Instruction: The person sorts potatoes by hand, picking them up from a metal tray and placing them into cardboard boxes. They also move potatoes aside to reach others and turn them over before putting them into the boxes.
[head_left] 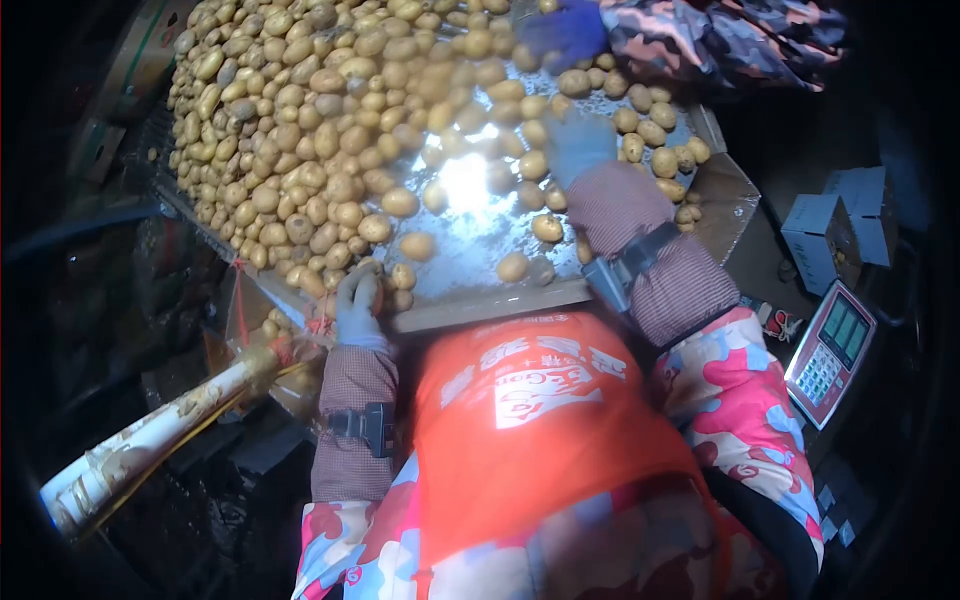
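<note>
A big heap of potatoes [300,150] covers the left and far side of a metal sorting table [450,290], with loose ones spread over its shiny middle. My left hand [360,305], in a grey-blue glove, is at the near left edge beside several potatoes. Its fingers are curled together, and what they hold, if anything, is hidden. My right hand [582,145], gloved too, reaches over the table's right part between scattered potatoes and a smaller group of potatoes [655,135]. Motion blurs its fingers, so I cannot make out a grip.
Another person's purple-gloved hand [570,35] reaches in at the far right. A cardboard flap [725,195] borders the table's right side. Beyond stand boxes [835,230] and a digital scale [832,355]. A dirty white pipe [160,440] slants up from the lower left.
</note>
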